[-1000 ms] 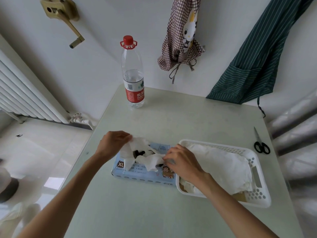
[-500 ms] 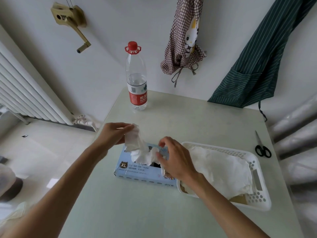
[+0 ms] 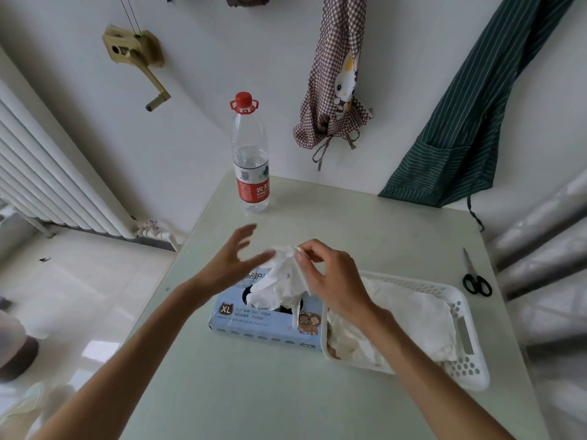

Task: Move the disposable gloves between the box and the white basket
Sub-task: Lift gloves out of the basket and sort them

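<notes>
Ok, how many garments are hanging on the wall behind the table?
2. A brown checked apron with a cartoon cat hangs right of the water bottle; a green striped apron hangs further right, above the table's far corner. Cloth edges at the frame's top may be more.

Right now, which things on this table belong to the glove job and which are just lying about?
In the job: gloves pinched by the right hand, glove box, white basket, open left hand.
Lying about: water bottle, scissors.

"XL" stands on the near left corner of the pale blue cardboard glove box [image 3: 254, 325]; the clear plastic bottle's [image 3: 251, 154] red label reads "NONGFU".
</notes>
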The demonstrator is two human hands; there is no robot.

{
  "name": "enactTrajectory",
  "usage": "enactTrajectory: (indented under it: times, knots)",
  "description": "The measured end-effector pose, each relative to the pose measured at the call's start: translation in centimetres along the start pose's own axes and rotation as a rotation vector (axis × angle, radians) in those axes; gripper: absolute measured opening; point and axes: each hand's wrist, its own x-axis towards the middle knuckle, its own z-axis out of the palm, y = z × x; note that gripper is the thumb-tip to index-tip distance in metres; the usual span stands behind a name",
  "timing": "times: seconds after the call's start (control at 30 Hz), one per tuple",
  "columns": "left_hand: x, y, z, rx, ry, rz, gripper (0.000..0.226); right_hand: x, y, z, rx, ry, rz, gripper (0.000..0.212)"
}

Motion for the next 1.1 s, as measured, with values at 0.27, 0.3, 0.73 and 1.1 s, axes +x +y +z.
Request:
enactTrajectory:
  times: [0.27,0.3,0.73,1.1]
  knots:
    - [2.2,5.3,2.3,0.333,-0.431,0.291,0.022,-1.1,0.3,-6.4,0.231,-0.226,0.105,0.020]
    - [2.7,5.6,2.8,0.316,-0.397,0.312,0.023,-1.4,0.5,-7.0,0.306,-0.159,0.169,0.021]
    - [5.3,8.1,9.7,0.230,-0.417,0.389,0.045,-5.2,4.2,-12.7,0.245,0.211,0.331,0.006]
    - [6.2,8.5,10.8,0.164,-0.287,0.406,0.018,-6.9,7.1,-16.5,0.498,0.185,0.397,0.013]
